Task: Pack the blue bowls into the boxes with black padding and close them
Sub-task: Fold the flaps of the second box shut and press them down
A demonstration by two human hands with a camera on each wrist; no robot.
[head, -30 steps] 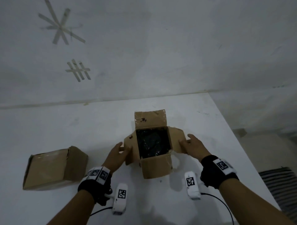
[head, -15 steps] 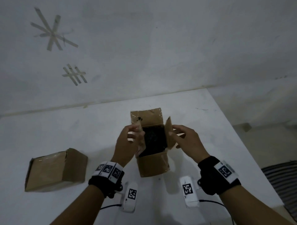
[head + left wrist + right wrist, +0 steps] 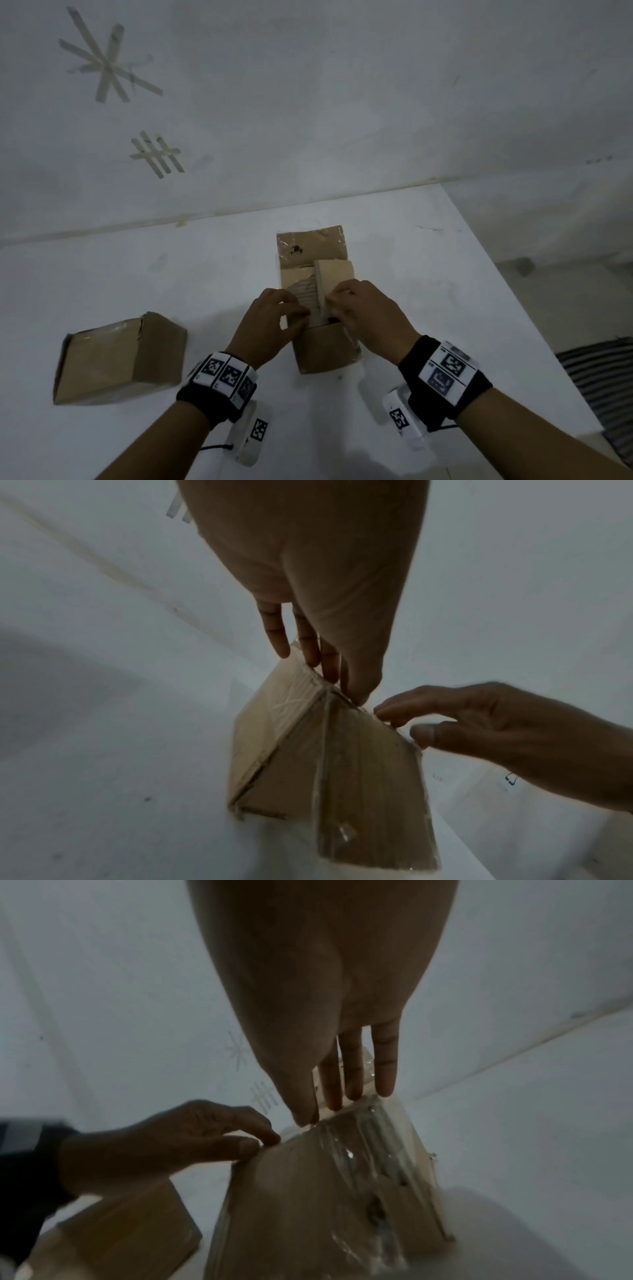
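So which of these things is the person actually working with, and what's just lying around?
In use:
- middle box, side flaps folded in
- left hand and right hand, pressing those flaps
- closed box at left

Lying about:
- tape marks on the wall
- white table

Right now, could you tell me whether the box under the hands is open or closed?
Half closed. The two side flaps are folded over the box, with the left hand and right hand pressing them down; the far flap lies folded back.
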